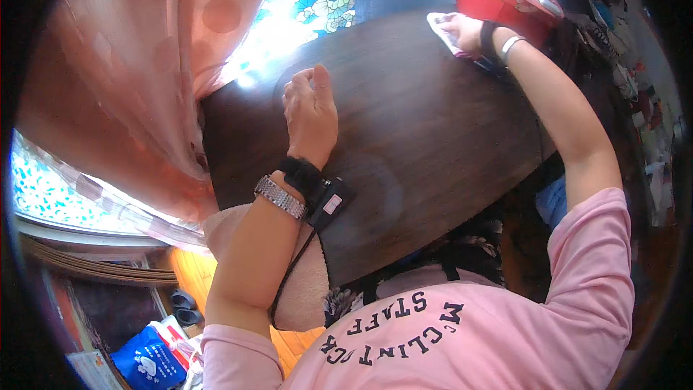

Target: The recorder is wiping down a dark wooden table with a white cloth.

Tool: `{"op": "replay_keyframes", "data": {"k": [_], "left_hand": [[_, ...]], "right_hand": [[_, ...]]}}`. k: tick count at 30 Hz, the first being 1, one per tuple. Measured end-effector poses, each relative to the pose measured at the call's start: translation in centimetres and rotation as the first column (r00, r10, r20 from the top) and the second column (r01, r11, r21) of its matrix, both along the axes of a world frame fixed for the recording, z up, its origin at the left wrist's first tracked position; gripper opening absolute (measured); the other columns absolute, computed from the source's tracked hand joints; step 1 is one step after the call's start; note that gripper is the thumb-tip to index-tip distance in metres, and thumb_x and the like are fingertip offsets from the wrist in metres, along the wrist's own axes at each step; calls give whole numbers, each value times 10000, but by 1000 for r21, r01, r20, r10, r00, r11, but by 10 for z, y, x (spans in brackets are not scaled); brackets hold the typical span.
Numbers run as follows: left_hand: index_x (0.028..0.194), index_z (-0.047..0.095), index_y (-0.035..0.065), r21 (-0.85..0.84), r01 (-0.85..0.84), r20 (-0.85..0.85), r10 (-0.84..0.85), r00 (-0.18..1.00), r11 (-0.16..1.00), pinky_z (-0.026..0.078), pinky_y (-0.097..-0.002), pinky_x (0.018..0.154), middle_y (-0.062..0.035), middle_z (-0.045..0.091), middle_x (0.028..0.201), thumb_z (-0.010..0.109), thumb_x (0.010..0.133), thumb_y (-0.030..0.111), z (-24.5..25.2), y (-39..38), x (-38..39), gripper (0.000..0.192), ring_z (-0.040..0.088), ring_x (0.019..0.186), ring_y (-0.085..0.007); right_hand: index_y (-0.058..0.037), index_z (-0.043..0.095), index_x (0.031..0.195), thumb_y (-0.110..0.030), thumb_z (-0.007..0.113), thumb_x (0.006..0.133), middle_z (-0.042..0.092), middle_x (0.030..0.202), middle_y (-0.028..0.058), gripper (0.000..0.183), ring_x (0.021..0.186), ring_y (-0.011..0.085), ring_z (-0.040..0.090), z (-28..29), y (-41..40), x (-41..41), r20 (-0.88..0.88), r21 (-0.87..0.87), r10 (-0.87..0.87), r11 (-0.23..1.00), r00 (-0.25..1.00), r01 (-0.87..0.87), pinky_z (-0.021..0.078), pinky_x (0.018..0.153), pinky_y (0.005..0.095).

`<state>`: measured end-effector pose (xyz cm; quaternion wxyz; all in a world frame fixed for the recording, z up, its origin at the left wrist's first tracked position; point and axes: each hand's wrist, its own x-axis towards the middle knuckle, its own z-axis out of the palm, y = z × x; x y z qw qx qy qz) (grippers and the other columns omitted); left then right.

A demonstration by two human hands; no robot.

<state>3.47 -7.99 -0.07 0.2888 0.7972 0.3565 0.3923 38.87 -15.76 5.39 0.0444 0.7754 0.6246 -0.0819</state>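
My right hand (466, 33) grips a folded white cloth with a pinkish edge (439, 28) at the far right of the dark wooden table (411, 135), close beside a red container. The cloth's underside is hidden. My left hand (311, 114) is over the left part of the tabletop, thumb up and fingers loosely bent, with no object visible in it. Whether it touches the wood I cannot tell. Around my left wrist are a metal watch band (280, 198) and a black fuzzy band, with a small black cabled device (327, 208) beside them.
The red container (503, 2) holds clear plastic at the table's far right corner. A pink curtain (135, 65) hangs along the left edge. A beige towel (311, 292) lies at the near left corner, below my forearm. A blue bag (149, 360) is on the floor.
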Motion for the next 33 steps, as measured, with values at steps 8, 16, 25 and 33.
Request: {"op": "replay_keyframes", "data": {"k": [8,16,25,33], "left_hand": [[1152,528,-27,90,-169,2,170,986,981,353,-480,1000,-269,552,1166,371,1025,450,-13,8,-7,517,477,1143,-407],[1161,533,-33,87,-83,36,80,996,993,355,-476,1009,-260,558,1170,406,1015,439,-8,-5,4,510,482,1152,-396],[1160,539,-32,136,-91,-80,102,992,986,358,-477,1012,-251,552,1187,395,1014,462,-12,-6,6,535,493,1141,-389],[1154,538,-31,-24,-73,-30,72,997,997,359,-492,1006,-284,545,1175,370,1017,490,-5,-2,-2,564,487,1131,-412]], "right_hand": [[-171,561,1269,-159,646,808,536,1309,158,469,1150,341,558,-8,24,-181,-47,22,464,886,885,-463,482,948,421],[-201,579,1274,-206,769,689,565,1197,138,615,1119,344,568,4,-53,-198,-200,120,562,827,802,-549,484,953,428],[-109,559,1311,-200,605,834,560,1268,208,488,1154,381,547,8,-105,-42,-29,115,-89,989,996,92,462,986,432],[5,634,1047,-304,753,761,632,1104,221,438,1019,383,620,15,-94,-146,-175,81,52,996,983,-38,520,875,443]]}}
